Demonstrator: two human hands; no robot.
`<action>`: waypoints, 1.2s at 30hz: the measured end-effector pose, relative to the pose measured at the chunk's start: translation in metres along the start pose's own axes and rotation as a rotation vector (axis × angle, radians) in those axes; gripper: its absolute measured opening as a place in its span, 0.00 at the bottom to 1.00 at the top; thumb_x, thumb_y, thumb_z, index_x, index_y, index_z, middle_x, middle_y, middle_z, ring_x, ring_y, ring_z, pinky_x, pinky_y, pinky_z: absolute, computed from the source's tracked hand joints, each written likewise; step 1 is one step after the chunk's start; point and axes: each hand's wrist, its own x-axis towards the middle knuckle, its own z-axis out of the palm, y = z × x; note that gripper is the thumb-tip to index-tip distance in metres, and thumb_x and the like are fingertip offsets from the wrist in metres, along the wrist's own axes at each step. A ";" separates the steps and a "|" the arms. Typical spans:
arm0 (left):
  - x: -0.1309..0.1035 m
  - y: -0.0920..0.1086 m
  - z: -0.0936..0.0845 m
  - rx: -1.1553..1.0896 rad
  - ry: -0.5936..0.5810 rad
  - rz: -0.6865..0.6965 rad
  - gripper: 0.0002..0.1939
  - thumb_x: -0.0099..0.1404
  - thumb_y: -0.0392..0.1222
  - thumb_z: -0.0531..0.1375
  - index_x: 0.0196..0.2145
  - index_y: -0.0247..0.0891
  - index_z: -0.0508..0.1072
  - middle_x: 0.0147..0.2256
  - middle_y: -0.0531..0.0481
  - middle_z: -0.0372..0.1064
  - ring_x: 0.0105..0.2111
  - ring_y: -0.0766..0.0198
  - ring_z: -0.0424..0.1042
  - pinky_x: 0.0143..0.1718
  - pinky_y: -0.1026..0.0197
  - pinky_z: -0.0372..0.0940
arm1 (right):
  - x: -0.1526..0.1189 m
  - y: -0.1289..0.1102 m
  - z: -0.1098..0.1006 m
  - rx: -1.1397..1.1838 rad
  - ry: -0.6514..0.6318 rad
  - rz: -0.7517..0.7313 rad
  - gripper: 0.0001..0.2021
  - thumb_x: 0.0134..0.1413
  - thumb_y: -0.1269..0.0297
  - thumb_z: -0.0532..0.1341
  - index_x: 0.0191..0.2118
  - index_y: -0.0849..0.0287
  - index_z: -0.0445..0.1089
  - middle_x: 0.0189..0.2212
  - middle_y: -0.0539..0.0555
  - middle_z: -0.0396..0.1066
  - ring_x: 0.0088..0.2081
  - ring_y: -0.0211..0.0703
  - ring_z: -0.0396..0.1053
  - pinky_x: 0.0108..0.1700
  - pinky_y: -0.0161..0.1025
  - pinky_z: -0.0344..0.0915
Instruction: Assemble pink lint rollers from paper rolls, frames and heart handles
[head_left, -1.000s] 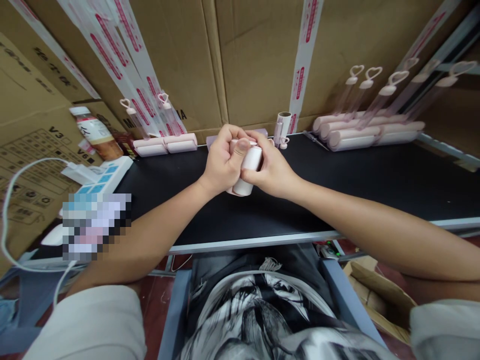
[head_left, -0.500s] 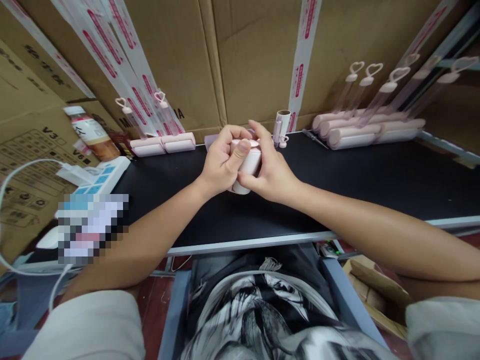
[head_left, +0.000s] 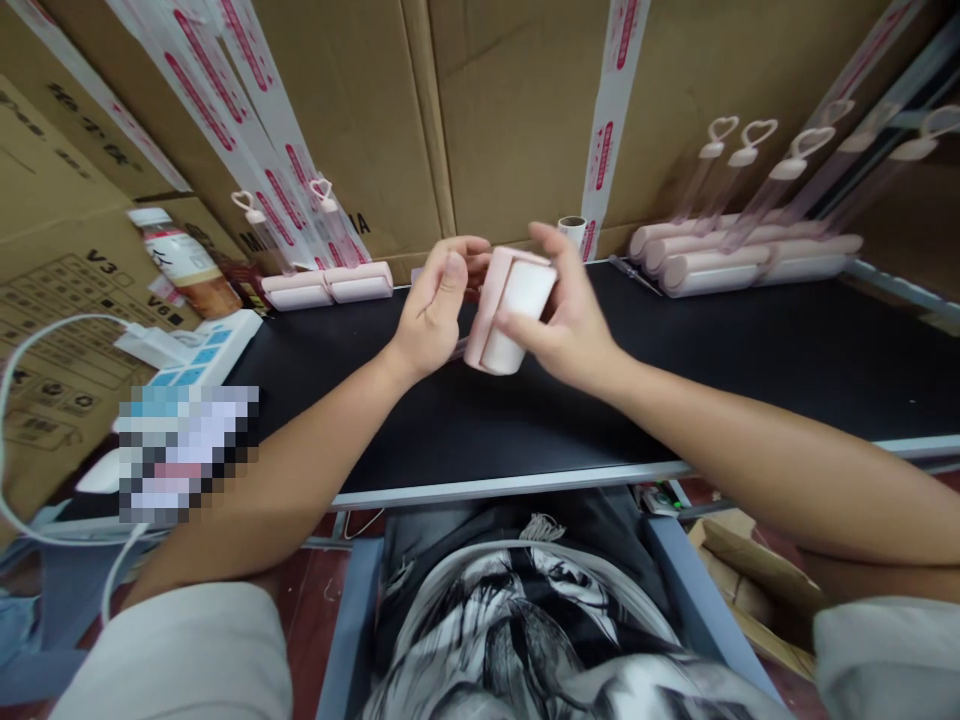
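Observation:
My right hand (head_left: 574, 325) grips a short pink-and-white lint roller (head_left: 511, 312), its thumb pressed on the white roll and its fingers behind. The roller is tilted, with its pink cover on the left side. To its left is my left hand (head_left: 435, 305), thumb up and fingers loosely bent and apart, slightly away from the roller. A thin translucent pinkish piece (head_left: 460, 348) shows beneath the left palm; I cannot tell what it belongs to. Both hands are over the black tabletop (head_left: 450, 440).
Several pink lint rollers with clear handles and heart loops stand in a group (head_left: 720, 262) at the right. A smaller pair (head_left: 330, 285) is at the left. A white tube (head_left: 572, 230) stands behind my right hand. A bottle (head_left: 180, 265), power strip (head_left: 217, 350) and phone (head_left: 187, 450) lie left.
Both hands were closed around the roller. My left hand has come away to the left and opened, while my right hand keeps the roller, now turned with its pink side showing.

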 end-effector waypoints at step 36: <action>-0.003 0.015 -0.026 0.601 -0.463 0.087 0.25 0.78 0.57 0.55 0.57 0.38 0.79 0.46 0.43 0.83 0.41 0.55 0.78 0.45 0.56 0.67 | 0.022 0.014 -0.023 0.360 0.087 0.390 0.24 0.49 0.46 0.72 0.48 0.50 0.70 0.43 0.53 0.77 0.47 0.58 0.77 0.50 0.56 0.78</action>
